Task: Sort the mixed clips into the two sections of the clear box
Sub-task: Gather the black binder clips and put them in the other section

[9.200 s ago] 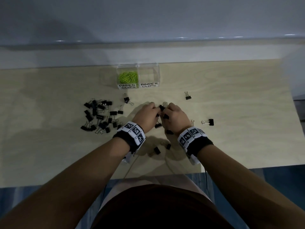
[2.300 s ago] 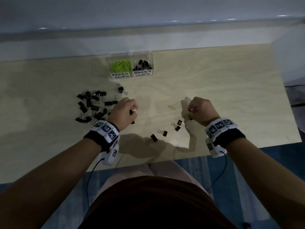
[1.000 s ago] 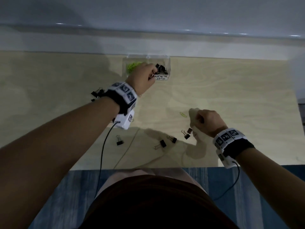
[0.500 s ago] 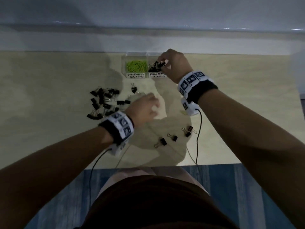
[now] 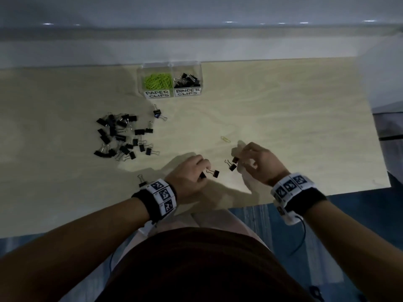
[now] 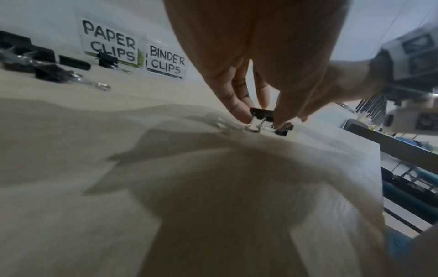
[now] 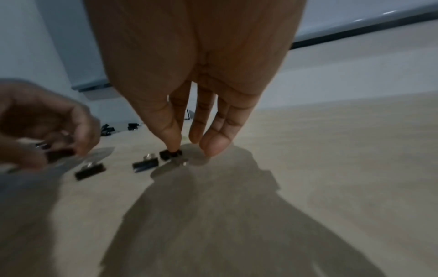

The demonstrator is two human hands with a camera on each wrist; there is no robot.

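Left hand grip: head view covers most of one black binder clip under the curled fingers; only a corner shows.
Left hand, right wrist view: blurred at the frame's left edge; what it grips reads only as a dark smear.
Right hand contact: fingertips hide part of the clip beneath them; pinch or mere touch cannot be told.
Loose pile: clips overlap; count not readable.
Clear box: near walls masked by labels; lower contents hidden.
Left wrist view, pile: cut off at left edge, blurred.
Forearms: cut off by lower frame edge in head view.
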